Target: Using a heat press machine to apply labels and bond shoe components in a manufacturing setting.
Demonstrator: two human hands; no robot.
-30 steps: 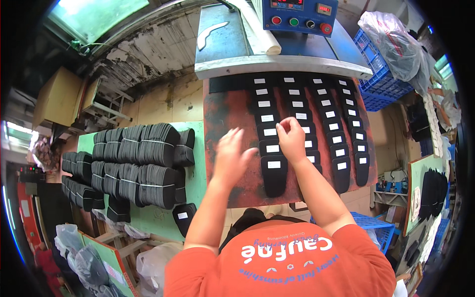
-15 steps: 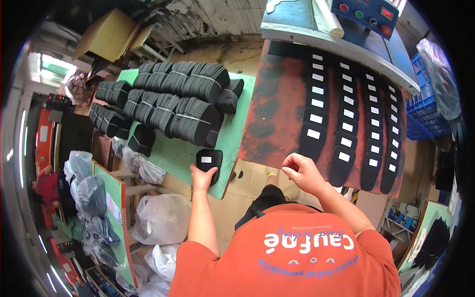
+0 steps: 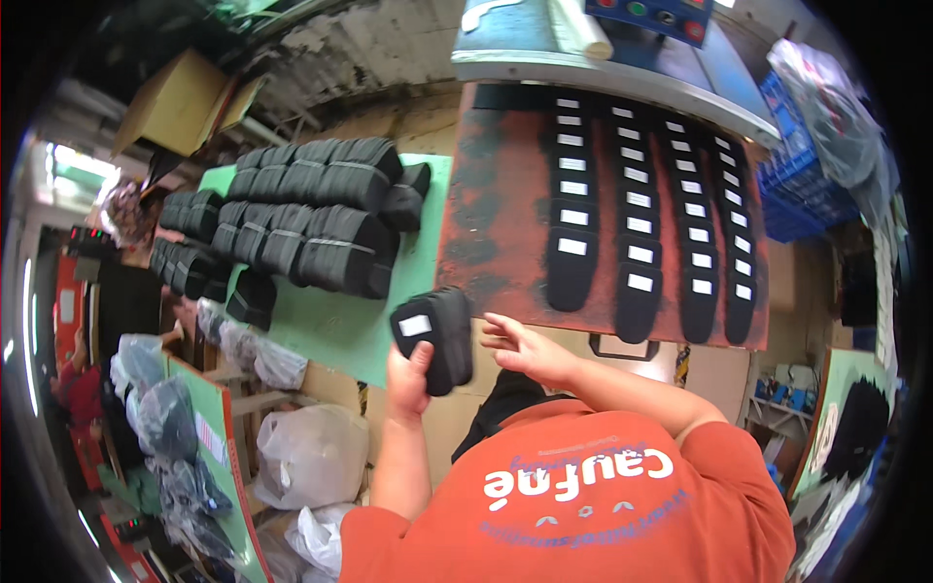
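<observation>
My left hand (image 3: 410, 377) holds up a thick stack of black insoles (image 3: 449, 340), thumb pressed on the top face beside a white label. The stack is tilted, above the near right corner of the green table (image 3: 340, 335). My right hand (image 3: 525, 345) is just to the right of the stack, fingers apart, holding nothing and not touching it. On the red board (image 3: 486, 262) to the right, labelled black insoles (image 3: 639, 296) overlap in several long columns. Tied bundles of black insoles (image 3: 340, 248) stand in rows on the green table.
Behind the red board is a blue-topped machine (image 3: 622, 73) with a button panel (image 3: 661, 17) and a white roll (image 3: 580, 34). Blue crates (image 3: 802, 194) stand at the right. Filled plastic bags (image 3: 311, 457) sit at the lower left, beside a green-topped stand (image 3: 216, 457).
My left hand has lifted the stack off the green table and brought it right. My right hand has come left toward it, and its fingers have spread. The whole view has shifted.
</observation>
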